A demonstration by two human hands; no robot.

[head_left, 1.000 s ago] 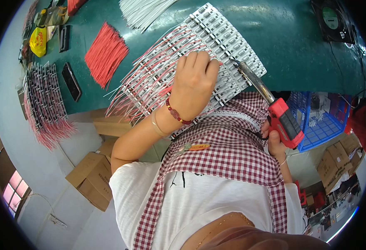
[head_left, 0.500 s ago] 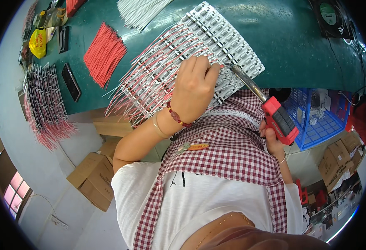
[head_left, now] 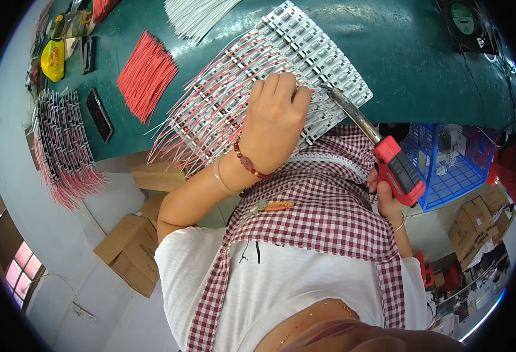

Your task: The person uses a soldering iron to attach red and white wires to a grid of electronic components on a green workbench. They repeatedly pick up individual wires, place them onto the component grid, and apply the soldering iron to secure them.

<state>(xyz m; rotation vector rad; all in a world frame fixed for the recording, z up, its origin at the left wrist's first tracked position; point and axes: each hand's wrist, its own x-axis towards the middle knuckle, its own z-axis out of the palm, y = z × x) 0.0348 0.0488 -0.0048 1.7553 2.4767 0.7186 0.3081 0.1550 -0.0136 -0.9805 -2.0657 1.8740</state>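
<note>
A panel of small white circuit boards (head_left: 334, 67), joined in rows, lies slanted on the green bench. Red and white wires (head_left: 211, 97) run from many of its boards toward the left. Over the panel, my left hand (head_left: 274, 114) is closed in a pinch; a bit of red wire (head_left: 312, 91) shows by its fingertips, which are mostly hidden. My right hand (head_left: 387, 196) grips the red and black handle of a soldering iron (head_left: 399, 167). The iron's metal tip points up and left, at the boards just right of my left fingers.
Bundles of red wires (head_left: 146, 76) and white wires (head_left: 199, 16) lie on the bench (head_left: 413, 70). At left are a phone (head_left: 99, 114), a yellow bag (head_left: 53, 60) and a stack of wired boards (head_left: 64, 135). A blue crate (head_left: 454, 176) stands below the edge at right; a black fan (head_left: 468, 26) sits far right.
The soldering iron and my right hand have shifted slightly right. My left hand has moved a little up and to the left, still pinched over the panel.
</note>
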